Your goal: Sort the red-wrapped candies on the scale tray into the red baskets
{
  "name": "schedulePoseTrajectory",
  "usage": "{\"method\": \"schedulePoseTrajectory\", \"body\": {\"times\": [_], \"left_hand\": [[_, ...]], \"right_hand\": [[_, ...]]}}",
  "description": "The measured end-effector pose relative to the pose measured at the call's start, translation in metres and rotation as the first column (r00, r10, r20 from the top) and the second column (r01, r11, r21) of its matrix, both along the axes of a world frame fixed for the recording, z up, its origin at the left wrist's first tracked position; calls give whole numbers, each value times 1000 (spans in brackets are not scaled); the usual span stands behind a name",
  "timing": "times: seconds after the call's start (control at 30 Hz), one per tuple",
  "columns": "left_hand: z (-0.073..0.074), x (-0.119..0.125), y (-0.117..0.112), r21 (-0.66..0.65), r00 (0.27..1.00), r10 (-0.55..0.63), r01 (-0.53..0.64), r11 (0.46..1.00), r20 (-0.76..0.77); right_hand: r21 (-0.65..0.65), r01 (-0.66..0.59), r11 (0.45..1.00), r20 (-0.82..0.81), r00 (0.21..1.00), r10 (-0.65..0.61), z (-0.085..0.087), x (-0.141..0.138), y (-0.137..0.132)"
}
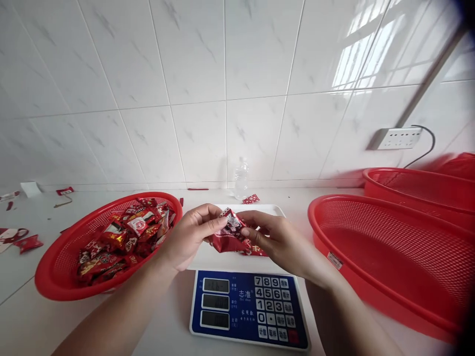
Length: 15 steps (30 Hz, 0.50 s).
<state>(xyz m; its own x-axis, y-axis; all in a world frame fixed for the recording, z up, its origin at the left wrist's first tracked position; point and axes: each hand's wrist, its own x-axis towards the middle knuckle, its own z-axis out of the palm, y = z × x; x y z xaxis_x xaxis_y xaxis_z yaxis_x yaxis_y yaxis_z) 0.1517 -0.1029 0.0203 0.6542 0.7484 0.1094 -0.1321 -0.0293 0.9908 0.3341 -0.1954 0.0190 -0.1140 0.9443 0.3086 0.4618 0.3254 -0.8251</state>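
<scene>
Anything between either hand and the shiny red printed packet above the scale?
Nothing visible: left hand and right hand both pinch the shiny red printed packet directly. A second red packet shows beneath, against the white rectangular scale tray, not between.

Held packet: glossy plastic film. Baskets: smooth plastic. Bottle: clear plastic. Wall tiles: glossy.

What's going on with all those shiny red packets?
A person's left hand and right hand are gripping a red printed packet over the white tray of a digital scale. A red mesh basket heaped with packets stands to the left, and more red baskets stand to the right. A clear bottle stands behind.
</scene>
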Motion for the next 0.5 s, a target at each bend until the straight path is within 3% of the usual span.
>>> {"method": "schedulePoseTrajectory", "body": {"times": [0.07, 0.17, 0.3, 0.5], "left_hand": [[-4, 3, -2, 14, 999, 22, -22, 1000, 37], [-14, 3, 0, 99, 988, 148, -152, 983, 50], [-36, 3, 7, 314, 943, 331, -304, 899, -33], [-63, -3, 17, 626, 890, 414, -213, 750, -193]], "right_hand": [[30, 10, 1000, -51, 999, -9, 2, 3, 0], [53, 18, 998, -102, 995, -12, 7, 9, -3], [48, -41, 998, -187, 981, 50, 11, 13, -8], [-4, -90, 996, -339, 937, 83, 11, 13, -15]]}}
